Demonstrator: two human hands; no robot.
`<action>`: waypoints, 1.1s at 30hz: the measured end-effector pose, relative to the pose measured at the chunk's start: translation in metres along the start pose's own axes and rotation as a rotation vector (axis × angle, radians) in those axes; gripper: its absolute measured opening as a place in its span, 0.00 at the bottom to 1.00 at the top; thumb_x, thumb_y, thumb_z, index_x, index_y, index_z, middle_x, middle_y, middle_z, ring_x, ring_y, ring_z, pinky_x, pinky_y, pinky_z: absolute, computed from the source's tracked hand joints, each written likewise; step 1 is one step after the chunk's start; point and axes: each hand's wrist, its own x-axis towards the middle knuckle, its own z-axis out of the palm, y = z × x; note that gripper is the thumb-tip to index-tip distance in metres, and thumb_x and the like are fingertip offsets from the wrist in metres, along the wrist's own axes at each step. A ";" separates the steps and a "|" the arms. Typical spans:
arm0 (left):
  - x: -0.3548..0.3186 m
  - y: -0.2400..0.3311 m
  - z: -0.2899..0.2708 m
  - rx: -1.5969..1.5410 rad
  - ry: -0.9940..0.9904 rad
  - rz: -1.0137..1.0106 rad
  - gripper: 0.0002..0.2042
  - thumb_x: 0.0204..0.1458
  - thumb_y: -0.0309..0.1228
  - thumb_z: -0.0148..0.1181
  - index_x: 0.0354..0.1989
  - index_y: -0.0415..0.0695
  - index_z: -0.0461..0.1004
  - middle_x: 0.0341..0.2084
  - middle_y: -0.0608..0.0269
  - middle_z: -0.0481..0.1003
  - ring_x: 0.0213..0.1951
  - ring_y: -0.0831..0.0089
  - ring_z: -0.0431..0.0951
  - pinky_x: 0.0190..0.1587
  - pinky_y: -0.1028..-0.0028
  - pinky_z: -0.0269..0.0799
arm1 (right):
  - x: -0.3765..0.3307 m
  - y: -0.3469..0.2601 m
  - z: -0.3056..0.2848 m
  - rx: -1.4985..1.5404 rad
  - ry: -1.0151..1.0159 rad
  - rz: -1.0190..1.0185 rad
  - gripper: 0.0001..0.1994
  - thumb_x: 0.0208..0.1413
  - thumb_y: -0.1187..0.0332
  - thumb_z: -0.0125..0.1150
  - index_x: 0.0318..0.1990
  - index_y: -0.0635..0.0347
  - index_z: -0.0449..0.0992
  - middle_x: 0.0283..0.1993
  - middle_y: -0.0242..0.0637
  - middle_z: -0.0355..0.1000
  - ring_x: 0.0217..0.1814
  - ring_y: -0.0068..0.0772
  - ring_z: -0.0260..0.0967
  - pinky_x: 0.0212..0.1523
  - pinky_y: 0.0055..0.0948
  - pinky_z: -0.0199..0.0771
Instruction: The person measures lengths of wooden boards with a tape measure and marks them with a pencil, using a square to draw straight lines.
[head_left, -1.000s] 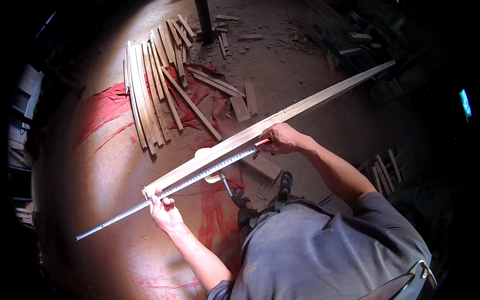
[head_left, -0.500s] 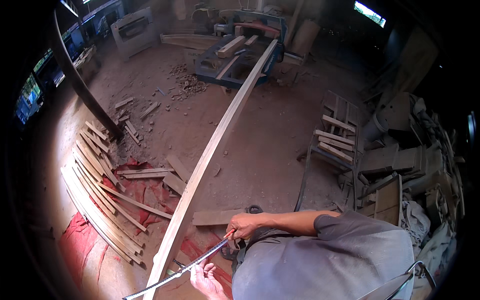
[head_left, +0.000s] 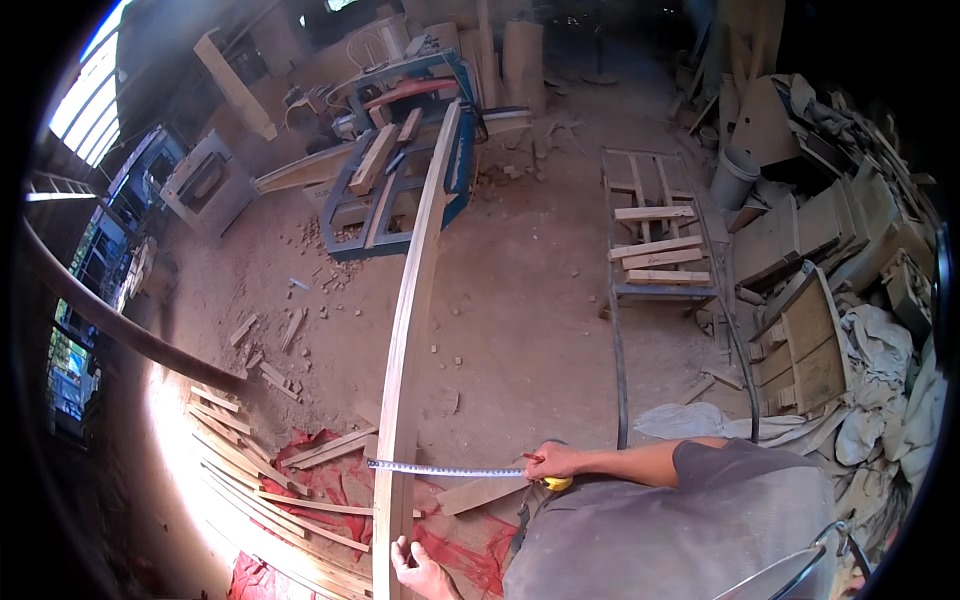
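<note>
A long pale wooden beam point(head_left: 402, 340) runs from the lower edge up to the machine at the far end. My right hand point(head_left: 556, 461) is closed around a yellow tape measure point(head_left: 557, 484), with a thin red pencil point(head_left: 534, 457) also between its fingers. The white tape blade point(head_left: 450, 470) stretches leftward from this hand and lies across the beam, its tip just past the beam's left edge. Near the lower edge, my left hand point(head_left: 425, 574) is at the beam's right side, fingers apart and fingertips by the wood; contact is hard to make out.
A blue-framed machine point(head_left: 345, 243) bears the beam's far end. Wooden strips point(head_left: 270, 490) lie on a red sheet point(head_left: 485, 545) at left. A metal cart point(head_left: 665, 290) with short wood pieces stands right, beside piled boards and cloths point(head_left: 880, 345). A dark pole point(head_left: 140, 345) slants at left.
My left hand has left the tape blade and is now beside the beam. The blade has swung from slanting to nearly straight across the beam. The view has shifted.
</note>
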 end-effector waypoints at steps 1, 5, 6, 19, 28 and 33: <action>0.010 0.001 0.006 0.090 -0.004 0.052 0.20 0.61 0.30 0.64 0.59 0.34 0.76 0.51 0.42 0.80 0.56 0.47 0.77 0.62 0.56 0.70 | 0.005 0.009 -0.012 -0.007 0.045 0.053 0.15 0.57 0.56 0.68 0.30 0.60 0.84 0.26 0.26 0.75 0.33 0.18 0.71 0.35 0.28 0.71; 0.053 -0.003 0.032 0.436 0.057 0.319 0.26 0.57 0.38 0.67 0.60 0.36 0.74 0.53 0.39 0.76 0.58 0.42 0.73 0.62 0.51 0.67 | 0.012 0.039 -0.054 0.152 0.211 0.110 0.15 0.59 0.53 0.69 0.36 0.56 0.89 0.35 0.30 0.83 0.40 0.21 0.77 0.44 0.27 0.75; 0.060 -0.005 0.036 0.560 0.042 0.300 0.27 0.56 0.40 0.67 0.61 0.36 0.74 0.53 0.39 0.76 0.57 0.42 0.73 0.62 0.51 0.67 | 0.013 0.045 -0.065 0.170 0.237 0.081 0.15 0.59 0.53 0.69 0.36 0.56 0.88 0.35 0.30 0.83 0.40 0.21 0.77 0.44 0.28 0.75; 0.096 -0.048 0.064 0.896 0.064 0.242 0.46 0.34 0.28 0.74 0.69 0.41 0.62 0.45 0.49 0.68 0.52 0.45 0.70 0.54 0.50 0.63 | 0.023 0.064 -0.150 0.123 0.410 0.091 0.17 0.56 0.52 0.70 0.32 0.58 0.88 0.29 0.30 0.81 0.34 0.21 0.76 0.39 0.29 0.74; 0.102 -0.034 0.056 0.774 0.006 0.362 0.37 0.37 0.23 0.71 0.63 0.35 0.67 0.41 0.44 0.70 0.47 0.40 0.70 0.52 0.51 0.67 | 0.003 0.039 -0.152 0.083 0.383 0.080 0.14 0.59 0.60 0.68 0.29 0.62 0.86 0.29 0.31 0.81 0.35 0.20 0.76 0.41 0.27 0.75; 0.110 -0.018 0.043 0.621 -0.082 0.322 0.41 0.39 0.23 0.72 0.68 0.36 0.67 0.45 0.41 0.76 0.51 0.41 0.76 0.55 0.52 0.72 | -0.001 0.040 -0.155 0.143 0.361 0.106 0.15 0.60 0.58 0.67 0.30 0.62 0.86 0.30 0.33 0.82 0.34 0.23 0.76 0.40 0.29 0.75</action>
